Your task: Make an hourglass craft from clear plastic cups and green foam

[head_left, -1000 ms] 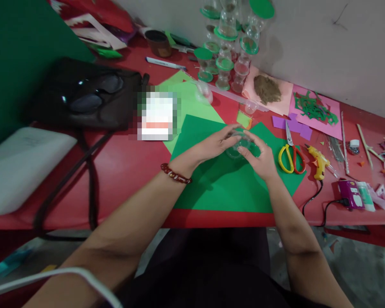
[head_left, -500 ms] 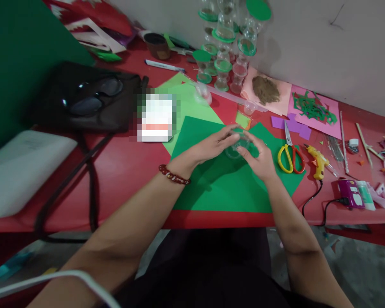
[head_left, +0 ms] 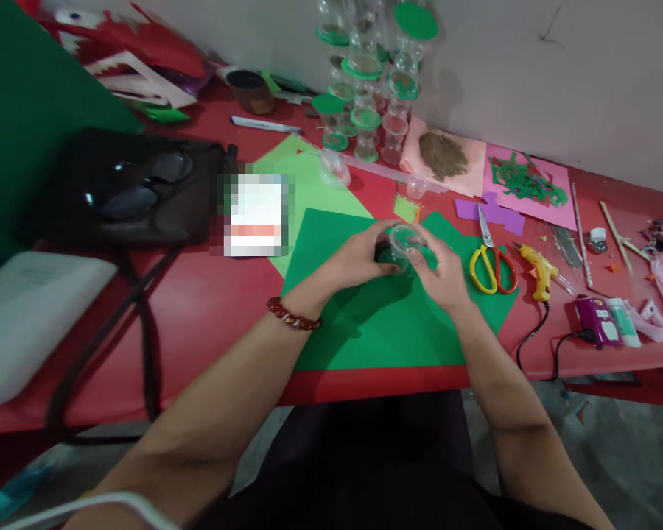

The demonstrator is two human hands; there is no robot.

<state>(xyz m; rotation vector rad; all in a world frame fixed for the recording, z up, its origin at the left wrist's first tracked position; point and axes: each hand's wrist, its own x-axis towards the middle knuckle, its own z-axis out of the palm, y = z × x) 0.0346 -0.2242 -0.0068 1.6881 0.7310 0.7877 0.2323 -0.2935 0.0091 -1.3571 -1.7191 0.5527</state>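
A clear plastic cup (head_left: 404, 240) stands over the green sheet (head_left: 353, 324), its round rim facing up. My left hand (head_left: 362, 258) curves around the cup's left side, with the fingers partly hidden behind it. On the right side, my right hand (head_left: 437, 269) holds the cup between thumb and fingers. Something clear and round shows lower down between the hands, too faint to make out. A scrap of light green paper (head_left: 406, 208) lies just beyond the fingertips.
Scissors (head_left: 491, 258), a yellow glue gun (head_left: 540, 272) and a purple box (head_left: 597, 322) lie to the right. Stacked clear cups with green discs (head_left: 366, 118) stand at the back. A black bag (head_left: 182, 210) with glasses, a blurred-out device and a white laptop-like object (head_left: 38, 316) are left.
The cup's rim now shows upright between my hands. My left hand has wrapped lower around its side. The whole view has shifted slightly.
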